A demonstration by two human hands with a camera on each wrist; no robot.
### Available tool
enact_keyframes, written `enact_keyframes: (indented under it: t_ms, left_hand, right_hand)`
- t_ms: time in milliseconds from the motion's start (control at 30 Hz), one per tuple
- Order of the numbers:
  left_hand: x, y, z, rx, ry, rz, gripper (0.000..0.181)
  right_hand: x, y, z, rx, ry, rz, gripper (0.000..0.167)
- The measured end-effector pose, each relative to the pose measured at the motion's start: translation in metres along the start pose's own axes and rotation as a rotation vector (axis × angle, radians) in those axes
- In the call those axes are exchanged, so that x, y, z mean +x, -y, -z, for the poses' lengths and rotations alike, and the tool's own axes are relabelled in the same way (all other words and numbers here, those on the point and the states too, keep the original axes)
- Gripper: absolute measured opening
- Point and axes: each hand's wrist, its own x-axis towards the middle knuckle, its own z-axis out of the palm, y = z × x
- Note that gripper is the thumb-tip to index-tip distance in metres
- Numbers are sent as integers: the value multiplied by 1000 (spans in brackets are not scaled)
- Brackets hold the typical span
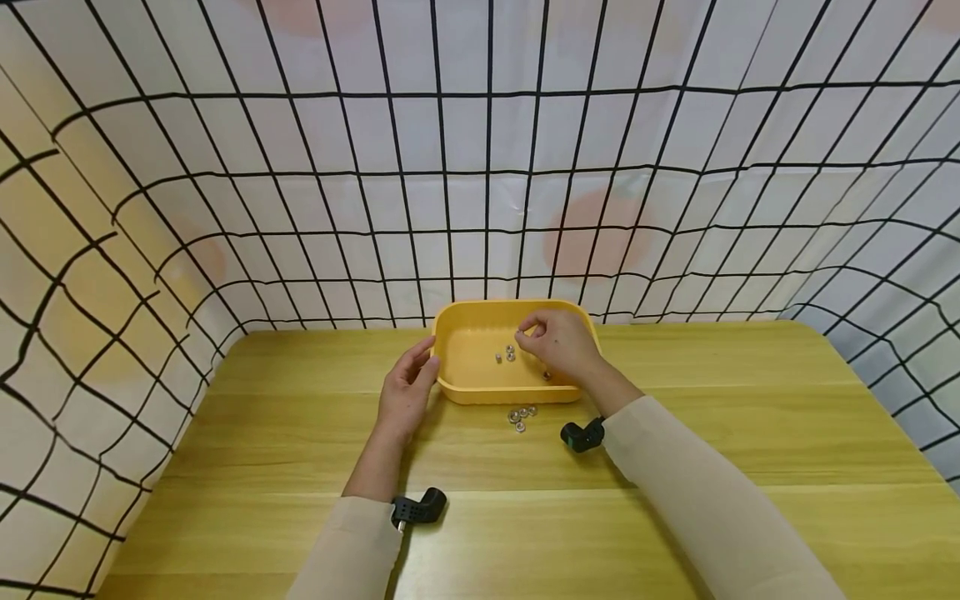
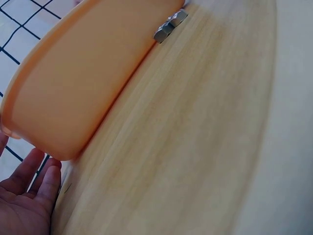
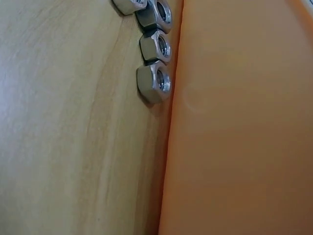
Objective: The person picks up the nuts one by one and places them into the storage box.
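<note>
A yellow tray (image 1: 468,393) stands at the back of the table, its side filling much of both wrist views. At its left end, the left hand (image 1: 405,396) rests its relaxed fingers against the wall; part of this hand (image 2: 29,196) shows in the left wrist view. The right hand (image 1: 558,342) is over the tray's right half, fingers curled and thumb near the index fingertip; whether anything is pinched there cannot be made out. Several small metal nuts (image 1: 511,357) lie inside the tray. In front of it, more nuts (image 1: 523,412) are grouped on the table, close to the front wall (image 3: 234,122).
The wooden table (image 1: 300,467) extends on both sides of the tray and in front of it. Behind and beside the table rises a black wire grid (image 1: 487,167) over pale cloth. A small black camera is worn on each wrist.
</note>
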Motion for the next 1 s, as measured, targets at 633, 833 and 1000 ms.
enact_keyframes:
  t_ms: [633,833,1000]
  left_hand:
    - [0,-1,1,8,2,-14,42]
    - [0,-1,1,10,5,-17,42]
    - [1,0,1,21,0,-16,41]
  right_hand:
    - [2,1,-2,35,-2,-40,21]
    - [2,4,3,84,-57,-44,20]
    - [1,9,14,172,-123,-9,17]
